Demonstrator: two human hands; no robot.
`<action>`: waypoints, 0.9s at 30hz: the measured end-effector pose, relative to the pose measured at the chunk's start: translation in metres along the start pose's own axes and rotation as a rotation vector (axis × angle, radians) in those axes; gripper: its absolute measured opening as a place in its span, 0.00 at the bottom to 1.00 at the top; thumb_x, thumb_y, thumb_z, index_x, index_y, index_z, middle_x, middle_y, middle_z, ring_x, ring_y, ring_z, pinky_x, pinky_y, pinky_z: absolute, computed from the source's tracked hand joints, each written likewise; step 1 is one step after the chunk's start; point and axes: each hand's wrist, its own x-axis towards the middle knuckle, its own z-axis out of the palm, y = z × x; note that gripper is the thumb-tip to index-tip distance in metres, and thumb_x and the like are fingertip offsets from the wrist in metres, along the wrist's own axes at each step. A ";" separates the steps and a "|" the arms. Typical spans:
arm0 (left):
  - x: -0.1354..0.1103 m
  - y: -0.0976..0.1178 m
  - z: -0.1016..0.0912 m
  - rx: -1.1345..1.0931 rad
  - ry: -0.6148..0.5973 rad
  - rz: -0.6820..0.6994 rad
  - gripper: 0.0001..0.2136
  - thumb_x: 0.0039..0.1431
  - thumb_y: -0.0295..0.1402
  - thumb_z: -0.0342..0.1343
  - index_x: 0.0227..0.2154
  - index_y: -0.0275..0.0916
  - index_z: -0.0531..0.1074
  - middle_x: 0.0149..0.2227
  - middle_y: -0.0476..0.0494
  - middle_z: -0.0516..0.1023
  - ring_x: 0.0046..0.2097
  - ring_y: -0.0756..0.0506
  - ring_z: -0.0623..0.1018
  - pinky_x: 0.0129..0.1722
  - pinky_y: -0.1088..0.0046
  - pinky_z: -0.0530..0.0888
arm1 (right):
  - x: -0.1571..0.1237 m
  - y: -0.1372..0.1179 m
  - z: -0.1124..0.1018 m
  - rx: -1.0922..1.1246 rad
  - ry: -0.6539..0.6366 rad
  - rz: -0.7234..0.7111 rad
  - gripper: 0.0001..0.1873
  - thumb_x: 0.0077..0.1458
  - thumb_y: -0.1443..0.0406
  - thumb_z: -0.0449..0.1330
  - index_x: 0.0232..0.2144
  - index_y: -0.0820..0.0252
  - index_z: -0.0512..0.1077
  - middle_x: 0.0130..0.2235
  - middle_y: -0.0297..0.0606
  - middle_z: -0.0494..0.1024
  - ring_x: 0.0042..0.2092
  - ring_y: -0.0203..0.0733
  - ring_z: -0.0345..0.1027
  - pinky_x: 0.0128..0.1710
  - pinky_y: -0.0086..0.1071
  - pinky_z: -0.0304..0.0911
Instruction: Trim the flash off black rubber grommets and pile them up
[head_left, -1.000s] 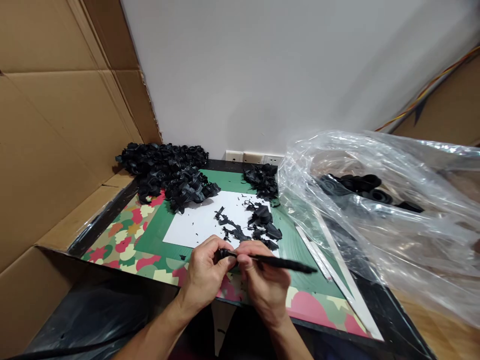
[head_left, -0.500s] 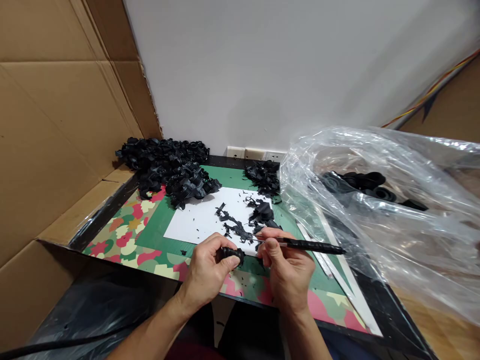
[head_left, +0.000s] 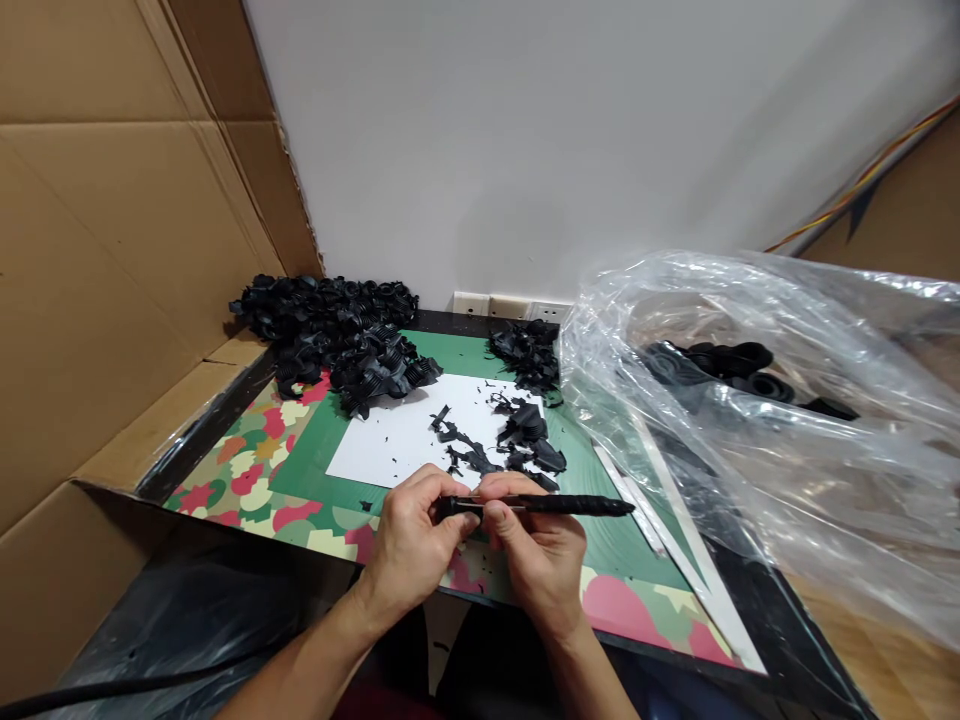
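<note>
Between thumb and fingers my left hand (head_left: 421,530) grips a small black rubber part (head_left: 450,508), mostly covered by the fingers. My right hand (head_left: 536,550) is closed around a slim tool with a black wrapped handle (head_left: 577,504). Its thin metal end points left and meets the rubber part; the exact tip is hidden by my fingers. Both hands are close together, above the front edge of the white paper (head_left: 367,447). Just beyond them, black rubber scraps (head_left: 525,425) and strips lie on the paper.
A large heap of ribbed black rubber pieces (head_left: 322,310) sits at the back left. A smaller scrap pile (head_left: 526,352) is by the wall sockets (head_left: 510,307). On the right, a clear plastic bag (head_left: 750,440) holds black parts. Cardboard (head_left: 135,220) walls the left side.
My right hand has moved left with the tool, bringing its metal end against the rubber part. The left hand stays in place, still gripping that part.
</note>
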 end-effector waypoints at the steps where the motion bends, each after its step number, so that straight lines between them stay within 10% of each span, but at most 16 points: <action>1: 0.000 0.000 0.000 0.005 0.000 0.005 0.02 0.49 0.26 0.59 0.28 0.38 0.75 0.29 0.45 0.73 0.32 0.46 0.73 0.30 0.73 0.68 | 0.000 0.000 0.000 0.004 -0.002 0.001 0.03 0.54 0.64 0.61 0.30 0.57 0.75 0.31 0.35 0.76 0.25 0.35 0.65 0.23 0.30 0.61; 11: 0.000 0.002 0.000 -0.010 0.034 0.050 0.04 0.48 0.24 0.59 0.26 0.39 0.76 0.28 0.46 0.73 0.32 0.47 0.72 0.30 0.73 0.68 | -0.002 0.003 0.004 0.085 0.014 0.110 0.09 0.54 0.59 0.62 0.29 0.59 0.73 0.27 0.33 0.74 0.16 0.28 0.57 0.15 0.26 0.57; 17: -0.006 0.008 0.003 -0.141 0.006 0.017 0.02 0.46 0.27 0.62 0.26 0.37 0.76 0.26 0.46 0.72 0.28 0.49 0.70 0.26 0.75 0.66 | 0.001 -0.004 -0.003 -0.312 -0.024 -0.299 0.05 0.55 0.67 0.60 0.30 0.55 0.75 0.30 0.38 0.77 0.32 0.43 0.72 0.32 0.36 0.68; 20: -0.009 0.011 0.004 -0.141 0.001 -0.002 0.04 0.44 0.24 0.61 0.25 0.37 0.76 0.26 0.46 0.73 0.29 0.48 0.72 0.28 0.74 0.66 | 0.014 -0.007 -0.017 -0.432 0.211 -0.404 0.06 0.55 0.69 0.60 0.30 0.54 0.74 0.31 0.37 0.77 0.35 0.44 0.72 0.36 0.38 0.67; 27: -0.005 0.002 0.000 -0.068 0.046 0.033 0.05 0.46 0.24 0.59 0.27 0.38 0.75 0.29 0.46 0.73 0.32 0.46 0.72 0.30 0.72 0.67 | 0.027 -0.008 -0.029 -0.086 0.193 0.097 0.12 0.51 0.57 0.64 0.30 0.60 0.74 0.32 0.38 0.75 0.23 0.35 0.65 0.23 0.31 0.64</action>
